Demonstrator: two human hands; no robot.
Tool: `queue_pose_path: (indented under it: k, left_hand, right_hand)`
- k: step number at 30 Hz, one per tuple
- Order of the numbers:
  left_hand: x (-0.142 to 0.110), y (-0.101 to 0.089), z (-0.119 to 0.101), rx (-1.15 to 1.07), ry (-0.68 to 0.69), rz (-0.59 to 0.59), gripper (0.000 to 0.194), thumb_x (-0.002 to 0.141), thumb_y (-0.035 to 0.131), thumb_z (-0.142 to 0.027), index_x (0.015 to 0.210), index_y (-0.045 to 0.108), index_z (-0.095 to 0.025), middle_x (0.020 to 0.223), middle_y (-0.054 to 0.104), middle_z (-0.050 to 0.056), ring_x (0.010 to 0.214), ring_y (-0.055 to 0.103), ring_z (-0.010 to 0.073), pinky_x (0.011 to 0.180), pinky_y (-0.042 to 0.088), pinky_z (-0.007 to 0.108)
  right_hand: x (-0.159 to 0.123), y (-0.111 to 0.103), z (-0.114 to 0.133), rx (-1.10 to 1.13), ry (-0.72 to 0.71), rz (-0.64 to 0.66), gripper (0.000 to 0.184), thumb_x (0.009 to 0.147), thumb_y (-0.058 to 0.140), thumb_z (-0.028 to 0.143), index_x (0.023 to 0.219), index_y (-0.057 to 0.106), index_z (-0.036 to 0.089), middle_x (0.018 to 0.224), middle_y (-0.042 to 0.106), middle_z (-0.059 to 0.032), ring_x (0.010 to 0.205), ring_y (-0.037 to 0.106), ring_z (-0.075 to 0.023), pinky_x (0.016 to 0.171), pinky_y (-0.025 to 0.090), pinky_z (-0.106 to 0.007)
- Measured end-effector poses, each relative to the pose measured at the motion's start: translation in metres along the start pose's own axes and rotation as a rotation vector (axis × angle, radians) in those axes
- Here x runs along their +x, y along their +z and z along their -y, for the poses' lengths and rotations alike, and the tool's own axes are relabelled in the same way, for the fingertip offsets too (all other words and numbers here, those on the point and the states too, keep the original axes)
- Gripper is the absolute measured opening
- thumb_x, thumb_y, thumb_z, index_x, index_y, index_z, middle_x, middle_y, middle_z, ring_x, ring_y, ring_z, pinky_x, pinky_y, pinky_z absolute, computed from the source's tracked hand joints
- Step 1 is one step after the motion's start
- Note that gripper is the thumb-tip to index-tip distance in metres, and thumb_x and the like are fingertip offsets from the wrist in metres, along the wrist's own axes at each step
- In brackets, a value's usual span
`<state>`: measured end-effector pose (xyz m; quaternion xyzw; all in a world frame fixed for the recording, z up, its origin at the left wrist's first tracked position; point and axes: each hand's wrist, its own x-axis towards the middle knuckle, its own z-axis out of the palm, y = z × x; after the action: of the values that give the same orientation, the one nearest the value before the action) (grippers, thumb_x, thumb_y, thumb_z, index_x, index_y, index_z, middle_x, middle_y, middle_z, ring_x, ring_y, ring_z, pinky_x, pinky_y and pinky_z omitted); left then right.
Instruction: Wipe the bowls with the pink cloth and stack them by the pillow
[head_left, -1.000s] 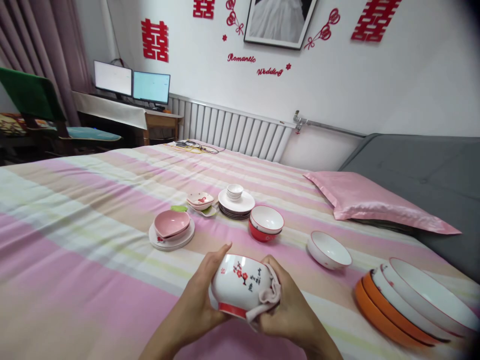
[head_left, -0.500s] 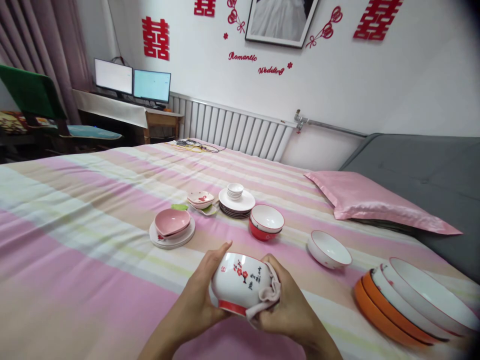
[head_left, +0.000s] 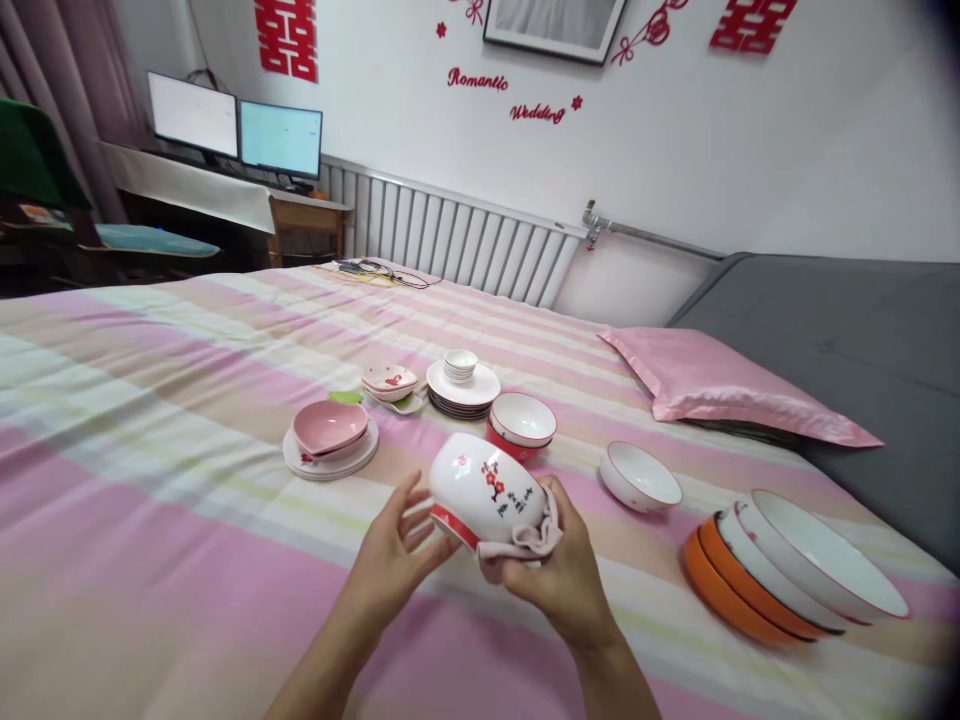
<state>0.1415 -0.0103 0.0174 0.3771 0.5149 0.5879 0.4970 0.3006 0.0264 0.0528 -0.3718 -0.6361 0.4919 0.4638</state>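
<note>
A white bowl [head_left: 480,490] with red blossoms, dark lettering and a red foot is tilted above the bed, its foot toward the lower left. My right hand [head_left: 562,570] grips its right side through a pale pink cloth [head_left: 525,540], which is bunched between palm and bowl. By the bowl's foot is my left hand [head_left: 397,550], its fingers spread apart; whether its thumb touches the foot I cannot tell. Just behind the held bowl, a white bowl [head_left: 523,418] rests in a red one. Another white bowl [head_left: 641,476] lies to the right.
Orange and white bowls [head_left: 757,590] are stacked at the right. Pink heart-shaped dishes [head_left: 330,425] sit on white plates at the left. Farther back are small patterned dishes [head_left: 390,380] and a plate stack [head_left: 480,385] topped with little bowls. A pink pillow [head_left: 727,385] lies right.
The bowl has risen slightly and tipped, its foot swinging left. My left hand has loosened from its side and spread its fingers. My right hand keeps its hold with the cloth.
</note>
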Motion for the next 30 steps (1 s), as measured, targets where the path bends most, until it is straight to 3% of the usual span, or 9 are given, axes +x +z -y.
queue_pose_path:
  k: [4,7,10,12,15,18,23,30]
  left_hand:
    - [-0.007,-0.001,-0.012,-0.307,-0.164,0.272,0.050,0.073,0.068,-0.027,0.121,0.056,-0.019,0.118,0.063,0.010,0.114,0.054,0.0270,0.100,0.038,0.039]
    - [-0.010,-0.004,-0.017,-0.536,-0.214,0.313,0.033,0.079,0.062,-0.032,0.109,0.063,-0.017,0.111,0.066,0.010,0.106,0.059,0.0257,0.094,0.043,0.038]
    - [-0.010,-0.005,-0.017,-0.677,-0.306,0.281,0.046,0.082,0.052,-0.050,0.108,0.061,-0.014,0.102,0.068,0.013,0.095,0.062,0.0266,0.081,0.049,0.039]
    - [-0.009,-0.005,-0.017,-0.697,-0.365,0.258,0.055,0.080,0.050,-0.058,0.110,0.060,-0.012,0.094,0.069,0.013,0.084,0.064,0.0252,0.070,0.051,0.037]
    - [-0.008,-0.004,-0.016,-0.656,-0.379,0.147,0.044,0.080,0.057,-0.047,0.104,0.061,-0.011,0.078,0.068,0.008,0.065,0.061,0.0181,0.059,0.050,0.031]
    - [-0.009,-0.002,-0.015,-0.605,-0.297,0.041,0.026,0.075,0.064,-0.027,0.096,0.062,-0.012,0.071,0.065,0.003,0.062,0.058,0.0143,0.060,0.049,0.028]
    - [-0.012,0.000,-0.014,-0.541,-0.171,-0.004,0.036,0.069,0.065,-0.020,0.104,0.060,-0.015,0.078,0.066,0.002,0.063,0.057,0.0146,0.059,0.049,0.028]
    - [-0.009,-0.002,-0.011,-0.375,-0.083,-0.049,0.063,0.069,0.062,-0.022,0.130,0.044,-0.020,0.109,0.066,0.006,0.094,0.061,0.0230,0.072,0.047,0.028]
  right_hand:
    - [-0.003,0.002,-0.007,-0.167,-0.081,-0.091,0.041,0.057,0.070,0.020,0.081,0.036,0.024,0.067,0.048,0.0073,0.056,0.048,-0.0107,0.048,0.040,-0.021]
    - [-0.004,0.004,-0.015,-0.467,-0.314,-0.113,0.036,0.058,0.067,0.017,0.080,0.039,0.023,0.073,0.047,0.0034,0.065,0.048,-0.0141,0.057,0.041,-0.026]
    - [-0.005,0.011,-0.022,-0.704,-0.616,-0.034,0.026,0.063,0.062,0.017,0.081,0.043,0.021,0.077,0.048,-0.0002,0.071,0.046,-0.0172,0.067,0.038,-0.032]
    - [-0.006,0.016,-0.024,-0.800,-0.717,0.063,0.022,0.067,0.057,0.014,0.085,0.047,0.020,0.079,0.051,-0.0019,0.074,0.045,-0.0186,0.071,0.037,-0.035]
    - [-0.008,0.018,-0.021,-0.874,-0.701,0.185,0.029,0.065,0.049,0.005,0.091,0.051,0.019,0.084,0.055,-0.0034,0.082,0.046,-0.0201,0.081,0.035,-0.039]
    - [-0.010,0.014,-0.012,-0.874,-0.609,0.277,0.038,0.062,0.045,-0.001,0.093,0.053,0.020,0.089,0.058,-0.0022,0.089,0.049,-0.0197,0.096,0.027,-0.045]
    - [-0.008,0.003,-0.002,-0.793,-0.530,0.351,0.044,0.068,0.046,-0.007,0.096,0.058,0.025,0.094,0.065,0.0023,0.104,0.051,-0.0185,0.106,0.014,-0.048]
    - [-0.003,-0.018,0.006,-0.501,-0.535,0.298,0.037,0.076,0.049,0.001,0.097,0.065,0.027,0.094,0.067,-0.0021,0.099,0.058,-0.0189,0.091,0.043,-0.039]
